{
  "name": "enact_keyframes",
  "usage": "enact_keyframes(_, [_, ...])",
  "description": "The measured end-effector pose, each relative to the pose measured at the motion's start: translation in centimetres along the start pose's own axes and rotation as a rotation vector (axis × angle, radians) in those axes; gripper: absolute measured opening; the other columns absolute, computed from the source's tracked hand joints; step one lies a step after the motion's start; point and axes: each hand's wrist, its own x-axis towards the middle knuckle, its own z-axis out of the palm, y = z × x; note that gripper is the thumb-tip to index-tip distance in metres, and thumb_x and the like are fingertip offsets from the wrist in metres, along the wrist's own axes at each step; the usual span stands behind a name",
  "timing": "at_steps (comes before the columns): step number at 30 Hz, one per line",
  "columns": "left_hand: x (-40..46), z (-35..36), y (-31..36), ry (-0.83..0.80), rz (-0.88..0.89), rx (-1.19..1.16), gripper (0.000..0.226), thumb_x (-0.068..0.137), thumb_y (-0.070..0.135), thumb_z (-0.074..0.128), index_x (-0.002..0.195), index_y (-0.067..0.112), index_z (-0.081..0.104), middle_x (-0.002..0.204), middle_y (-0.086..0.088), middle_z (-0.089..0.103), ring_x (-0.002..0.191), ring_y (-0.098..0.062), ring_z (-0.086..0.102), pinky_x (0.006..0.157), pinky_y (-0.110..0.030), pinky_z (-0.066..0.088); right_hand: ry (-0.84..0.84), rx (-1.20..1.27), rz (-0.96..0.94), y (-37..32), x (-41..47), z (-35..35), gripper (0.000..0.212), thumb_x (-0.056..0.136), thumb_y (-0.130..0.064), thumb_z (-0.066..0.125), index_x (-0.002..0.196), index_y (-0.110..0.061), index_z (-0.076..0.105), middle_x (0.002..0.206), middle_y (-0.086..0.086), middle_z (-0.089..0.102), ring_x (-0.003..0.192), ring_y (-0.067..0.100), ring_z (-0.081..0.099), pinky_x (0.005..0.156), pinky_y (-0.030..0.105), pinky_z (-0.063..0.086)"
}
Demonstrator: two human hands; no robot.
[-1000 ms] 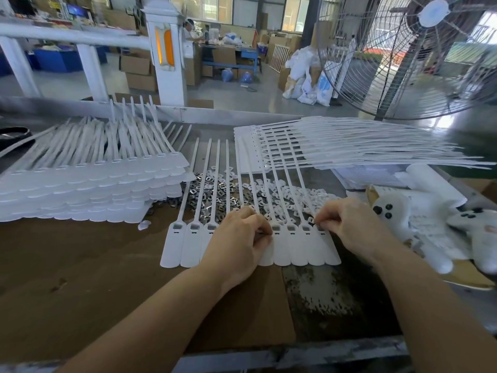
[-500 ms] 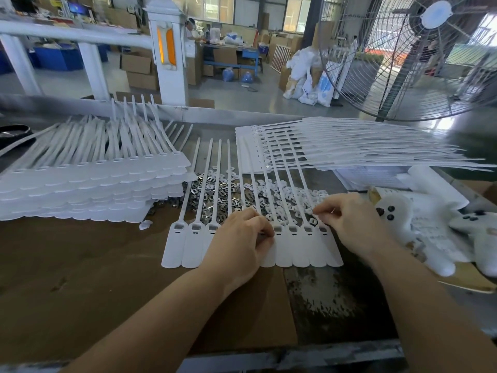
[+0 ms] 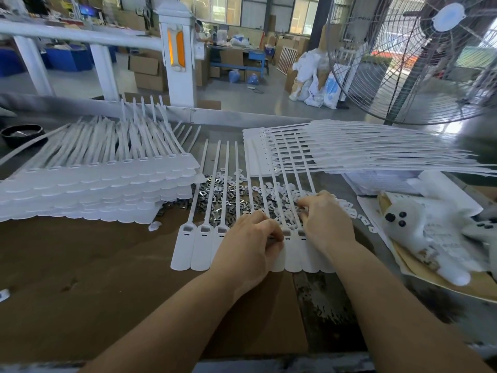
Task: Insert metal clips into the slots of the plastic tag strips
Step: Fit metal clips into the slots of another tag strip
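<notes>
Hands: left hand [image 3: 248, 244] curls onto the tag strips [image 3: 291, 251]; right hand [image 3: 325, 220] pinches toward clips [image 3: 228, 195] just beyond.

Tag strip row [image 3: 193, 249] centre; clip pile [image 3: 228, 195] behind; stacks left [image 3: 88, 184], right [image 3: 349, 149]; perhaps toy [image 3: 430, 232] far right.

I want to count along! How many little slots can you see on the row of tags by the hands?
5. Three slots sit left of the left hand; two show between it and the right hand. More are probably hidden under both hands.
</notes>
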Motion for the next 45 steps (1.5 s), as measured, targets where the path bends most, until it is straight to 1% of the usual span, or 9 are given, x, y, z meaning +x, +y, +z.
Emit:
enact_keyframes(6, [0.0,-0.2,0.0,0.002,-0.003,-0.016,0.014,0.09,0.027,0.058,0.102,0.024,0.065,0.106,0.009,0.053,0.105,-0.01,0.043,0.09,-0.019,0.033,0.046,-0.039,-0.003,-0.2,0.2,0.2,0.023,0.094,-0.017,0.052,0.11,-0.018,0.068,0.106,0.004,0.055,0.092,0.021,0.056,0.077,0.028,0.041])
enact_keyframes(10, [0.1,-0.1,0.0,0.0,-0.001,-0.021,0.014,0.09,0.026,0.058,0.102,0.023,0.065,0.103,0.011,0.051,0.105,-0.009,0.043,0.089,-0.019,0.034,0.153,0.028,-0.002,-0.2,-0.2,0.3,0.019,0.093,-0.01,0.053,0.102,-0.015,0.069,0.092,0.001,0.051,0.084,0.017,0.049,0.068,0.026,0.037])
enact_keyframes(13, [0.1,-0.1,-0.2,0.003,0.0,-0.033,0.014,0.089,0.026,0.059,0.101,0.023,0.066,0.097,0.015,0.046,0.103,-0.007,0.043,0.087,-0.017,0.033,0.2,0.149,-0.061,-0.9,-0.8,-0.1,0.019,0.094,-0.013,0.052,0.1,-0.012,0.069,0.093,0.005,0.063,0.087,0.02,0.055,0.073,0.031,0.042])
enact_keyframes(15, [0.0,-0.1,-0.3,-0.003,-0.004,-0.05,0.013,0.088,0.025,0.06,0.099,0.023,0.067,0.096,0.016,0.047,0.1,-0.007,0.045,0.085,-0.017,0.035,0.18,0.229,-0.131,-1.5,-1.2,-0.3,0.02,0.094,-0.014,0.053,0.102,-0.009,0.07,0.095,0.007,0.069,0.088,0.021,0.06,0.081,0.033,0.046])
enact_keyframes(20, [0.4,-0.7,-0.4,0.076,-0.142,-0.24,0.01,0.089,0.022,0.06,0.094,0.03,0.057,0.09,0.019,0.052,0.082,0.004,0.05,0.07,-0.001,0.038,0.037,0.551,-0.101,-2.9,-2.0,-0.7,0.013,0.088,-0.006,0.06,0.093,-0.01,0.071,0.084,0.004,0.07,0.078,0.014,0.065,0.076,0.026,0.053])
enact_keyframes(24, [0.8,-1.3,-0.6,0.161,-0.287,-0.439,0.014,0.09,0.019,0.061,0.097,0.028,0.053,0.094,0.01,0.06,0.085,-0.003,0.058,0.073,-0.014,0.047,-0.051,0.785,-0.031,-3.8,-2.2,-0.6,0.01,0.085,-0.008,0.065,0.083,-0.018,0.066,0.08,-0.001,0.068,0.076,0.011,0.065,0.072,0.021,0.053])
enact_keyframes(28, [1.0,-1.8,-0.8,0.212,-0.352,-0.481,0.016,0.089,0.015,0.061,0.087,0.031,0.058,0.082,0.013,0.062,0.076,-0.002,0.06,0.064,-0.01,0.046,-0.073,0.824,-0.026,-4.2,-2.3,-0.4,0.016,0.086,-0.01,0.064,0.077,-0.023,0.066,0.076,-0.002,0.068,0.074,0.008,0.064,0.068,0.018,0.051])
enact_keyframes(34, [1.2,-2.4,-1.0,0.199,-0.373,-0.457,0.02,0.083,0.016,0.069,0.073,0.031,0.061,0.071,0.012,0.065,0.07,-0.005,0.063,0.069,-0.02,0.051,-0.08,0.734,-0.052,-4.5,-2.4,0.2,0.01,0.088,-0.01,0.061,0.089,-0.011,0.071,0.08,0.001,0.069,0.077,0.013,0.064,0.074,0.026,0.052])
enact_keyframes(45, [1.7,-2.6,-1.7,0.121,-0.34,-0.29,0.006,0.087,0.017,0.065,0.084,0.021,0.067,0.071,0.014,0.062,0.068,0.001,0.057,0.061,-0.009,0.042,-0.021,0.728,-0.057,-4.5,-3.0,0.8,0.008,0.088,-0.014,0.061,0.088,-0.016,0.069,0.08,0.0,0.069,0.079,0.016,0.065,0.079,0.037,0.052])
